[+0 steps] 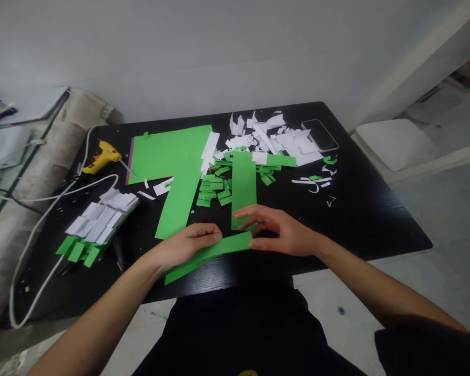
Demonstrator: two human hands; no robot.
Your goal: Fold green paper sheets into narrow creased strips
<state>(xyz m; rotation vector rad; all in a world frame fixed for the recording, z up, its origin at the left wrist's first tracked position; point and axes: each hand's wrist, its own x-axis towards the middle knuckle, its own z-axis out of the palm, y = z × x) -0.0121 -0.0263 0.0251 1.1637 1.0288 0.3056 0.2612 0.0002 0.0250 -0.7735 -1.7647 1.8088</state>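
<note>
A folded green paper strip (229, 245) lies slantwise near the front edge of the black table. My left hand (188, 243) is closed on its middle, thumb on top and fingers curled. At the strip's right end, my right hand (284, 230) has its thumb against the paper, with the lower fingers bent over the top edge and the index finger stretched out. Those fingers hover over or touch a second green strip (244, 183), which stretches away from me. A longer green strip (180, 201) extends beyond my left hand, overlapping a large green sheet (160, 151).
A yellow glue gun (104, 156) with a white cord (35, 224) lies at left. Near it sits a stack of folded white and green pieces (100, 219). Small green folded pieces (211, 188), white paper scraps (254, 138) and a phone (320, 134) occupy the back.
</note>
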